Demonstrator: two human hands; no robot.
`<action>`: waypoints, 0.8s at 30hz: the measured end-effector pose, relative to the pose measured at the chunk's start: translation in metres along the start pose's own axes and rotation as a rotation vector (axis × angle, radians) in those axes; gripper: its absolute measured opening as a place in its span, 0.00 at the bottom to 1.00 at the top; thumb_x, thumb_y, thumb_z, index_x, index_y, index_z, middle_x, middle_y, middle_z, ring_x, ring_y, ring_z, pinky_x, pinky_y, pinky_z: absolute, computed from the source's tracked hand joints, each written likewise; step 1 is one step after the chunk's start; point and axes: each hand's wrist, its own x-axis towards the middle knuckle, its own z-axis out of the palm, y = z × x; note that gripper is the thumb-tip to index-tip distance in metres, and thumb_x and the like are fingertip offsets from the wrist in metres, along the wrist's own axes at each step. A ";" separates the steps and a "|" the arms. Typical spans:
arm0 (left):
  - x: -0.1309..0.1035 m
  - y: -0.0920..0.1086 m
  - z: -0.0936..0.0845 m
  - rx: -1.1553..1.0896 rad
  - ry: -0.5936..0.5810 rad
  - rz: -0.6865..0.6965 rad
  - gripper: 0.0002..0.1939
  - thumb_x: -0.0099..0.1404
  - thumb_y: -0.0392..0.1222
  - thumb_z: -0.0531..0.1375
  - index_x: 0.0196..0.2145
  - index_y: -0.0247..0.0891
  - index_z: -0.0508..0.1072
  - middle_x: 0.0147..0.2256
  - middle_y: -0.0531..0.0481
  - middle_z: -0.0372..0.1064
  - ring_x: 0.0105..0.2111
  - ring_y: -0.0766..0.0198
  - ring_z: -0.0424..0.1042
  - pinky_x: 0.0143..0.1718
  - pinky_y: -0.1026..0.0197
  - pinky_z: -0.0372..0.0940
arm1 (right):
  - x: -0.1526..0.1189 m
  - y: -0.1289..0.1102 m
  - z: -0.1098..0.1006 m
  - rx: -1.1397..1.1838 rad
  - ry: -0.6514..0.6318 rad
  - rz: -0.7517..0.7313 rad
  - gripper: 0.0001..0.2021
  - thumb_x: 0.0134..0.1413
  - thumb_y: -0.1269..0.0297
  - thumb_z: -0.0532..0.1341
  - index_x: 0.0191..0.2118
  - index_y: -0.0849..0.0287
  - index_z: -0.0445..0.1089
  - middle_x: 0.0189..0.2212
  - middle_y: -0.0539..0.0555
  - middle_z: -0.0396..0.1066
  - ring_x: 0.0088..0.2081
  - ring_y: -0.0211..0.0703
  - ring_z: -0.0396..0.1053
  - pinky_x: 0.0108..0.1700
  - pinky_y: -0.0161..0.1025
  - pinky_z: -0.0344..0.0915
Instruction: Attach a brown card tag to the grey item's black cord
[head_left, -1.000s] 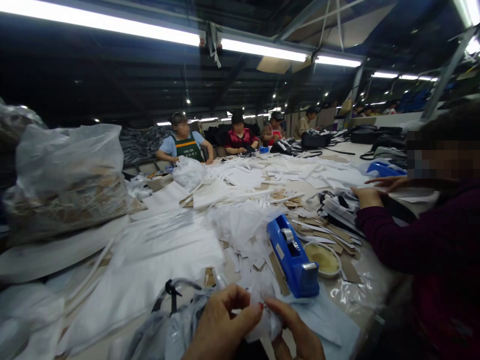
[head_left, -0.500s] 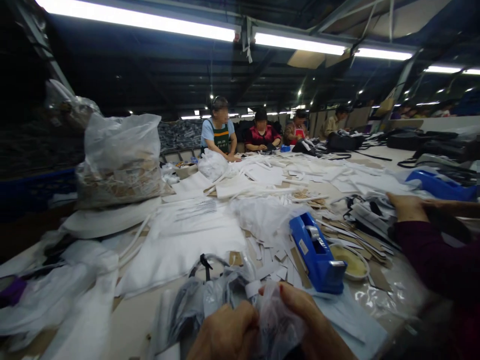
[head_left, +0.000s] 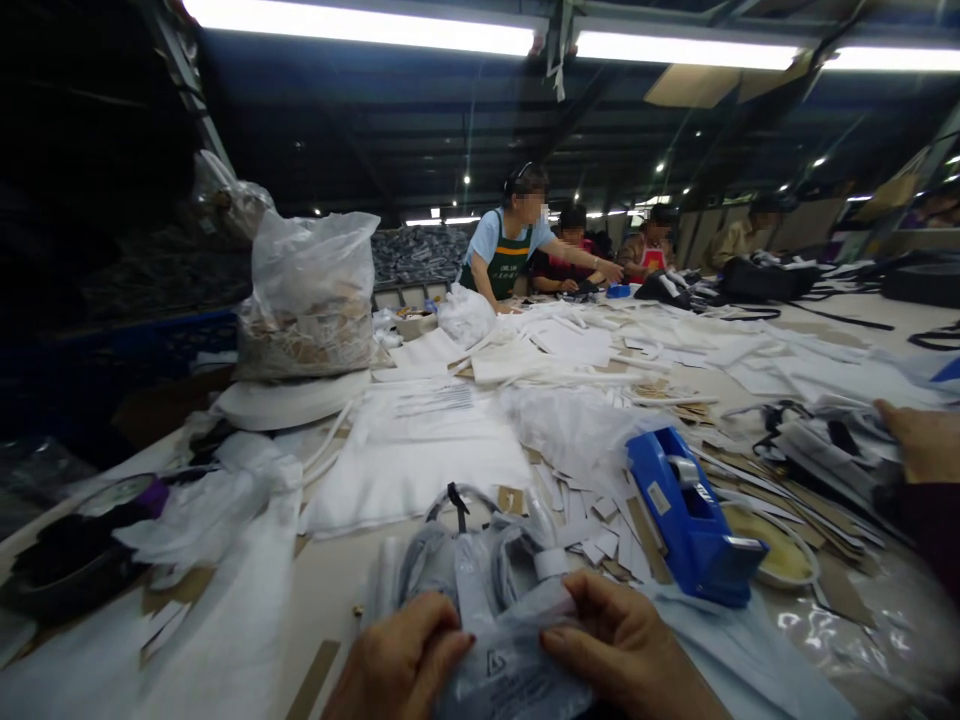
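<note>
At the bottom centre of the frame, the left hand (head_left: 401, 665) and right hand (head_left: 626, 650) each have their grip clamped on a clear plastic bag (head_left: 506, 665) stretched between them, thumbs on top. Just beyond on the table (head_left: 330, 585) lie bagged cables (head_left: 450, 560), then a blue tape dispenser (head_left: 690, 515) at right. A co-worker's hand (head_left: 919, 440) rests at the right edge.

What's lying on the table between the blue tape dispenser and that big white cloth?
In the head view, small cut white strips lie scattered between the blue tape dispenser and the white cloth.
</note>
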 end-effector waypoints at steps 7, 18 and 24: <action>0.040 -0.002 -0.015 0.280 -0.097 0.379 0.19 0.55 0.23 0.49 0.38 0.41 0.70 0.42 0.49 0.70 0.41 0.59 0.64 0.42 0.56 0.59 | -0.001 -0.007 -0.001 -0.042 0.068 0.013 0.12 0.41 0.59 0.69 0.29 0.60 0.69 0.23 0.47 0.71 0.26 0.35 0.67 0.30 0.31 0.62; 0.058 0.017 -0.014 0.431 -0.498 0.288 0.09 0.52 0.28 0.55 0.32 0.36 0.69 0.38 0.47 0.67 0.41 0.56 0.63 0.47 0.49 0.56 | -0.014 -0.006 -0.019 0.065 0.053 0.095 0.15 0.35 0.59 0.72 0.27 0.59 0.69 0.24 0.48 0.72 0.26 0.37 0.70 0.30 0.34 0.63; 0.061 0.008 -0.012 0.337 -0.324 0.277 0.11 0.61 0.28 0.49 0.32 0.37 0.70 0.36 0.48 0.68 0.38 0.60 0.65 0.42 0.58 0.60 | -0.006 -0.012 -0.001 0.067 0.036 0.103 0.15 0.35 0.60 0.71 0.27 0.60 0.67 0.22 0.48 0.71 0.24 0.35 0.68 0.29 0.32 0.62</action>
